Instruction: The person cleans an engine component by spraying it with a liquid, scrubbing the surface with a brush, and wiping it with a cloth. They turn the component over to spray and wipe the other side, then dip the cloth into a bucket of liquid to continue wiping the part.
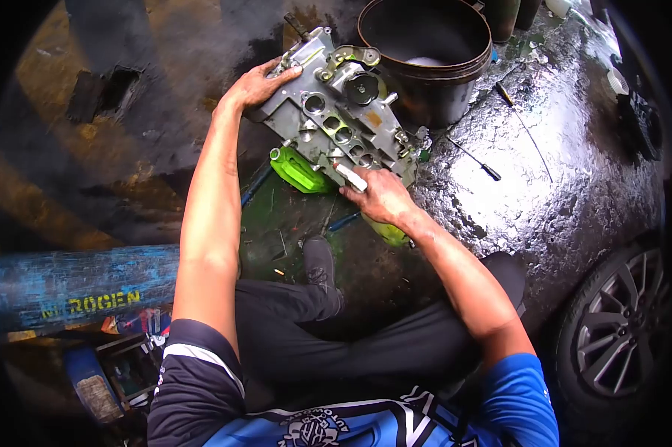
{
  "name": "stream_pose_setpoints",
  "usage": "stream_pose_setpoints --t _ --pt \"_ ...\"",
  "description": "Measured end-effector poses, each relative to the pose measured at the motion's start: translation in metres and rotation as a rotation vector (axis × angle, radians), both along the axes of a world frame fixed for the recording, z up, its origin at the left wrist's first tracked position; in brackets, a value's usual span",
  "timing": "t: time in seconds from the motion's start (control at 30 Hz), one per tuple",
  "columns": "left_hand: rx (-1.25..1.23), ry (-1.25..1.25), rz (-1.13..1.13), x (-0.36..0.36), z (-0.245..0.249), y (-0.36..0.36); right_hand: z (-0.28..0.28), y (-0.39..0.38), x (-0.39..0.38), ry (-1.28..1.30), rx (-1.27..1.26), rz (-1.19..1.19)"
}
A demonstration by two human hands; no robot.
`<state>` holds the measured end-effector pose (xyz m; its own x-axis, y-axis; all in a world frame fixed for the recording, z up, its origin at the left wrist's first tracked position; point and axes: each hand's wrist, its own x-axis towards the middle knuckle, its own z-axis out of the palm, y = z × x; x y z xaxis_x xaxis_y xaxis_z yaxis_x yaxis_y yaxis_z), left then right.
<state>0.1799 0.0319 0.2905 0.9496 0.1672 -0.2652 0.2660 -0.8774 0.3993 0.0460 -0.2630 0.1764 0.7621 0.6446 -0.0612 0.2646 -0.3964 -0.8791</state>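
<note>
A grey metal engine part [328, 112] with several round openings lies tilted in front of me. My left hand [260, 83] rests on its upper left edge, thumb on the metal and fingers spread over the side. At the lower right edge, my right hand [383, 195] is closed, with a small white object [350, 177] at its fingertips against the part. What the white object is cannot be made out. Bright green pieces show below the part, one [300, 170] at its lower left and another [388, 232] under my right wrist.
A large dark bucket [432, 71] stands behind the part. Two thin screwdrivers [491, 173] [505, 94] lie on the wet floor at right. A wheel [619, 324] is at lower right, a blue cylinder [83, 287] at left, and a toolbox [94, 384] below it.
</note>
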Motion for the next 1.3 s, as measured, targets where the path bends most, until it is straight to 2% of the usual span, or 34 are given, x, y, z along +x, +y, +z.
stream_pose_setpoints --t 0.17,0.27,0.37,0.47,0.57,0.73,0.8,0.83,0.93,1.07,1.1,1.2,1.3 --pt "0.081 -0.047 0.019 -0.002 -0.009 -0.001 -0.009 0.013 -0.018 -0.031 -0.141 -0.115" --pt "0.134 -0.063 0.01 -0.002 -0.002 -0.008 -0.005 0.013 -0.02 -0.02 -0.004 -0.045" --pt "0.146 -0.102 0.022 -0.004 -0.002 -0.014 -0.014 0.014 -0.021 0.012 -0.144 -0.06" --pt "0.185 -0.119 0.037 -0.004 -0.001 -0.017 -0.009 0.012 -0.02 0.048 -0.128 -0.082" --pt "0.232 -0.128 0.056 -0.002 -0.002 -0.024 -0.027 0.01 -0.024 -0.04 -0.026 -0.012" --pt "0.301 -0.132 0.129 -0.004 0.004 -0.039 -0.014 0.0 -0.028 0.027 -0.093 -0.077" --pt "0.283 -0.103 0.111 -0.003 0.005 -0.036 -0.008 -0.012 -0.024 0.045 -0.032 0.042" --pt "0.238 -0.088 0.097 -0.004 0.005 -0.033 -0.016 -0.014 -0.023 0.063 -0.077 0.081" --pt "0.076 -0.003 0.058 -0.011 0.014 -0.034 -0.021 -0.016 -0.03 0.0 -0.076 -0.031" --pt "-0.046 0.162 0.021 -0.013 0.036 -0.041 -0.011 -0.027 -0.024 0.156 -0.063 0.041" --pt "-0.055 0.109 0.021 -0.013 0.036 -0.047 -0.023 -0.027 -0.027 0.073 -0.038 0.016" --pt "-0.06 0.045 0.001 -0.006 0.026 -0.042 -0.025 -0.027 -0.027 0.194 -0.182 -0.058" --pt "0.012 0.001 0.003 -0.005 0.023 -0.05 -0.037 -0.034 -0.035 0.166 -0.174 -0.06"
